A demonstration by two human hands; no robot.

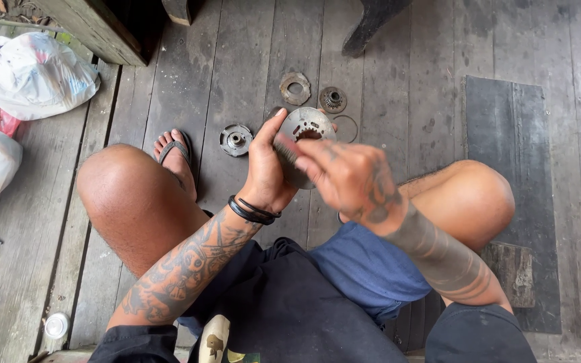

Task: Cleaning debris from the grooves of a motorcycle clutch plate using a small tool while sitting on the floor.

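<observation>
The person sits low on a wooden floor [398, 81] with both knees up; the left hand [263, 165] is closed around the edge of a round metal plate [307, 128], thumb up along its left side, and holds the plate up between the knees, its flat face turned toward the person; the right hand [351, 176] is blurred, just to the right of the plate and a bit lower, and its fingers are pinched on what looks like a small brush [285, 149] lying across the lower face of the plate; the brush's long side runs slanted, from upper left to lower right; so the plate lies up and to the left of the right hand, touching the brush, and the left hand is the nearer one, since it has the plate; on the floor past the hands lie four loose parts: one flat ring plate [295, 88], one small toothed gear [333, 99], one thin wire ring [348, 129], and one round hub [236, 140] beside a foot in a sandal [177, 156]; three plastic bags [31, 70] sit at the far left, two white and one red; one small white cap [56, 325] lies near the bottom left.
</observation>
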